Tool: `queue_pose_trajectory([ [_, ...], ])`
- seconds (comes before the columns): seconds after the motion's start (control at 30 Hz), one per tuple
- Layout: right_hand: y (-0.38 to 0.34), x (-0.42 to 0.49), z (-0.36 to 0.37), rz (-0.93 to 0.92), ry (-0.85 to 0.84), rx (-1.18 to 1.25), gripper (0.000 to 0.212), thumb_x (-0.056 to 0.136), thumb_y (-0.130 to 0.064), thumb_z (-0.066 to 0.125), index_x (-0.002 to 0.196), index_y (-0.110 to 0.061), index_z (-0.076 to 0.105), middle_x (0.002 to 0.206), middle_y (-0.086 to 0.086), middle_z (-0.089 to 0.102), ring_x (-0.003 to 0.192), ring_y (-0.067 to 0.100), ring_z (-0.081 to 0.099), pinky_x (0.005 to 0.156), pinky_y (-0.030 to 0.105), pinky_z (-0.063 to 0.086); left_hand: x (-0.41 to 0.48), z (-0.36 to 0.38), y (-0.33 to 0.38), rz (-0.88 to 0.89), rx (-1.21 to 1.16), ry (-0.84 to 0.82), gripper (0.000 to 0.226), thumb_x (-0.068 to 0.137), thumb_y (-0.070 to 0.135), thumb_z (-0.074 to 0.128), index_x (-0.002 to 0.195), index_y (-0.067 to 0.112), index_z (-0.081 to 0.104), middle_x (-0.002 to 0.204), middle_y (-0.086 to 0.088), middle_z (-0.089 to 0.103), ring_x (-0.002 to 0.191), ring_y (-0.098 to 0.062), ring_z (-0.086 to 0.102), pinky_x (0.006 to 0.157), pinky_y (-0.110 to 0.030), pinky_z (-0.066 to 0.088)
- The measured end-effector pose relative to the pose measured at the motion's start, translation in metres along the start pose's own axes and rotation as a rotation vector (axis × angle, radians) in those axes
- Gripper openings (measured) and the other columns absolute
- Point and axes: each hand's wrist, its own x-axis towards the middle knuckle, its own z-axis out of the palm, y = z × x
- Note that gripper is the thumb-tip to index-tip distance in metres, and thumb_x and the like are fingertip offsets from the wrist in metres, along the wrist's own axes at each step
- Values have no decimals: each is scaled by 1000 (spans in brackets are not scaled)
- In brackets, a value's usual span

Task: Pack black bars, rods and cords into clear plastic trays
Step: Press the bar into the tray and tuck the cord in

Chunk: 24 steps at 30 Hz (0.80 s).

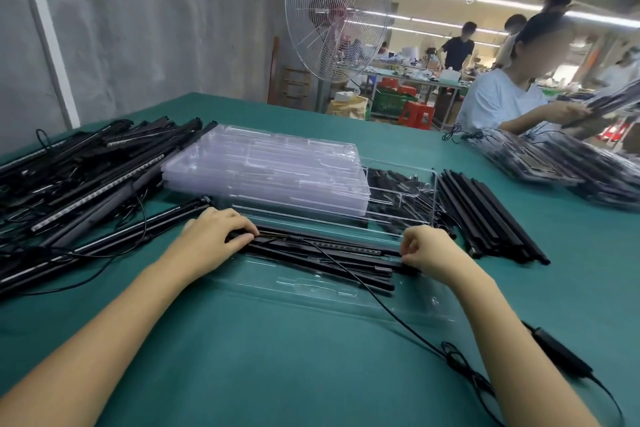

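A clear plastic tray (311,291), thin and glossy with moulded channels, is laid flat on a green cloth-covered table (277,367) directly in front of the person. Several long, matte black bars (329,255) are set lengthwise in the tray's far half. The left end of the bars is pressed down by the left hand (216,234), fingers flat and curled over them. The right end is pinched by the right hand (427,248) with its fingers bent around it. A thin black cord (391,314) is run from the bars across the tray and off its near edge to a coiled bundle and a slim black plug block (561,354) near the right forearm.

Just behind the tray a stack of empty clear trays (270,166) is seen, with another tray of short black pieces (401,191) at its right. A neat row of straight black rods (491,215) is laid beside that, and a loose heap of black bars and wires (79,177) is spread over the table's left side. Filled trays (554,163) are piled at the far right, where a seated person in a pale shirt (502,97) is handling more.

A grey wall is at the left, a large wire-guarded fan (337,10) stands behind the table, and a lit workshop lies beyond. Bare cloth is left open along the near edge, between the forearms.
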Motion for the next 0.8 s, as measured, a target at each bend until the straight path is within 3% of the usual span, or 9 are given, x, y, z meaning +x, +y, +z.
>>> queue_pose_trajectory([
  [0.1, -8, 0, 7, -53, 34, 188, 9, 87, -21, 64, 79, -24, 61, 72, -7, 57, 64, 4, 52, 52, 15, 37, -1, 1, 0, -8, -6, 0, 12, 93, 42, 51, 98, 49, 59, 104, 27, 54, 99, -7, 38, 91, -37, 36],
  [0.23, -12, -1, 19, -75, 68, 177, 8, 86, -21, 65, 79, -25, 64, 65, -7, 55, 57, 6, 49, 52, 15, 40, -3, 1, 2, -6, -26, 6, 13, 93, 38, 52, 104, 44, 57, 104, 26, 53, 100, -8, 39, 94, -41, 38],
  [0.33, -13, -1, 23, -20, 138, 166, 15, 84, -24, 68, 71, -29, 62, 68, -8, 57, 64, 12, 55, 64, 26, 48, -3, 1, 1, -4, -23, 9, 16, 93, 37, 53, 108, 41, 57, 103, 26, 53, 100, -7, 41, 95, -40, 39],
  [0.43, -15, -1, 25, 28, 141, 145, 17, 83, -25, 68, 69, -31, 61, 75, -9, 60, 74, 14, 59, 69, 28, 50, -3, 0, -1, -10, -67, 5, 13, 91, 38, 56, 103, 42, 58, 97, 29, 51, 101, -8, 42, 94, -36, 40],
  [0.63, -13, -2, 13, -5, 6, 208, 8, 82, -28, 70, 74, -24, 68, 68, -7, 62, 63, 4, 55, 55, 15, 41, -2, -1, 3, -76, -58, -59, 15, 86, 48, 57, 98, 49, 48, 96, 27, 46, 106, -10, 40, 95, -41, 40],
  [0.8, -16, -2, 19, 15, 86, 215, 12, 84, -17, 67, 74, -23, 68, 72, -4, 63, 68, 9, 58, 56, 19, 42, -1, -3, 8, -125, -43, -108, 16, 88, 47, 56, 101, 46, 46, 102, 21, 47, 111, -11, 39, 99, -44, 38],
])
